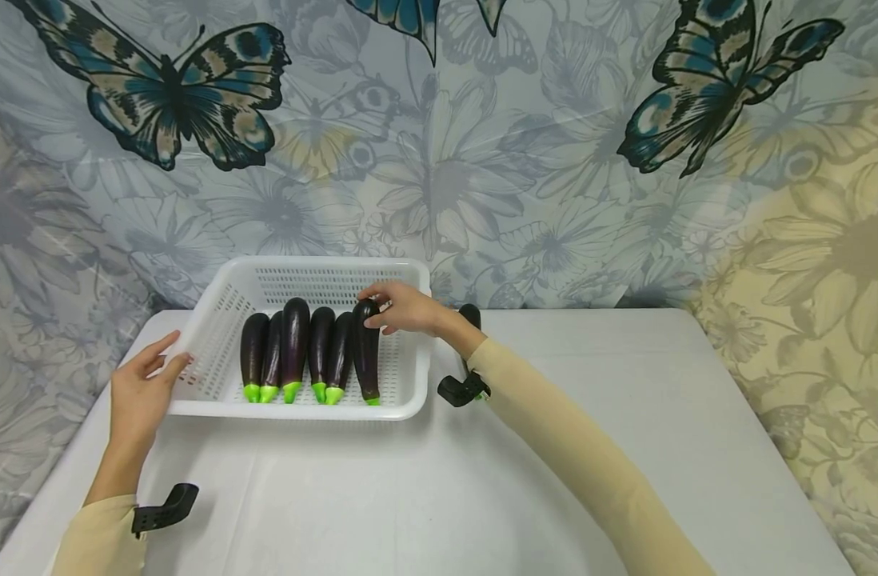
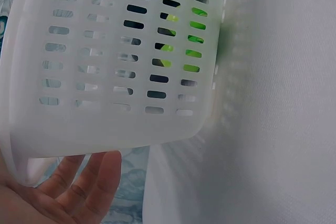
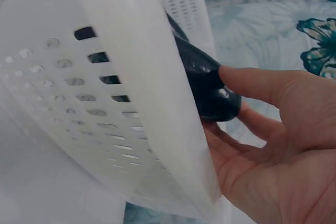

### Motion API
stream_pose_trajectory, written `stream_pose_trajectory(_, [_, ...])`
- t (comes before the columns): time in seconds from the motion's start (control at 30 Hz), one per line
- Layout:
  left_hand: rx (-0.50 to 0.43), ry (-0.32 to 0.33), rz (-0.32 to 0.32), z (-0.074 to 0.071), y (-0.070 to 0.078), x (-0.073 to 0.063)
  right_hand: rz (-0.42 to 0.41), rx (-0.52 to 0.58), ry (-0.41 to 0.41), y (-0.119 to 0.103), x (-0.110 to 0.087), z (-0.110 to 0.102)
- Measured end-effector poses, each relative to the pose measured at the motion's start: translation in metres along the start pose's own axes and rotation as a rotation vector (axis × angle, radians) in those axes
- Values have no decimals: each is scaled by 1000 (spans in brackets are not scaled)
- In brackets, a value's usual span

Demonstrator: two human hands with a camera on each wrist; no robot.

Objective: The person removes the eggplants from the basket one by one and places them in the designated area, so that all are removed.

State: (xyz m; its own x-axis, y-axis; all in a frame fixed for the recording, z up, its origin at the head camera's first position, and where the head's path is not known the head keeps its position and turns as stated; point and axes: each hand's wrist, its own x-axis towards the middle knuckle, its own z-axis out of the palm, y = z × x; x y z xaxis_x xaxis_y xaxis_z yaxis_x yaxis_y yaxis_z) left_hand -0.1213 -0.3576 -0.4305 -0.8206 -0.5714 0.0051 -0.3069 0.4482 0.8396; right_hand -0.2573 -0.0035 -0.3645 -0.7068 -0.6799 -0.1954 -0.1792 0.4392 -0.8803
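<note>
A white perforated basket [image 1: 302, 410] sits on the table with several dark purple eggplants [image 1: 295, 340] side by side in it, green stem ends toward the front. My right hand [image 1: 403, 308] reaches over the basket's right side and pinches the rounded far end of the rightmost eggplant [image 1: 367, 360]. In the right wrist view, thumb and fingers lie on either side of that dark end [image 3: 210, 85]. At the basket's left side, my left hand [image 1: 142, 392] grips the rim; its fingers [image 2: 102, 187] show beneath the rim in the left wrist view.
Another eggplant [image 1: 471, 314] lies on the table right of the basket, partly hidden by my right forearm. The table [image 1: 590, 384] has a white cover. A butterfly-patterned cloth [image 1: 468, 176] hangs behind it. Black straps [image 1: 167, 509] sit on both wrists.
</note>
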Motion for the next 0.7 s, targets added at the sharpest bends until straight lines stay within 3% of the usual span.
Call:
stream_pose_trajectory(0.33, [45,-18,2,-5,15,-8,9,139,74,5,-2,1])
stream_pose_trajectory(0.37, [45,-20,-5,-4,13,-5,7,152,87,5,-3,0])
stream_pose_trajectory(0.47, [61,-3,24,3,-25,20,-3,194,132,4,-5,-1])
stream_pose_trajectory(0.57, [53,-9,15,5,-34,27,-18,236,162,3,-8,-5])
stream_pose_trajectory(0.6, [53,-9,18,4,-33,25,-25,251,168,3,-9,-7])
stream_pose_trajectory(0.7, [44,-28,-25,-1,5,1,-36,297,190,0,-13,-13])
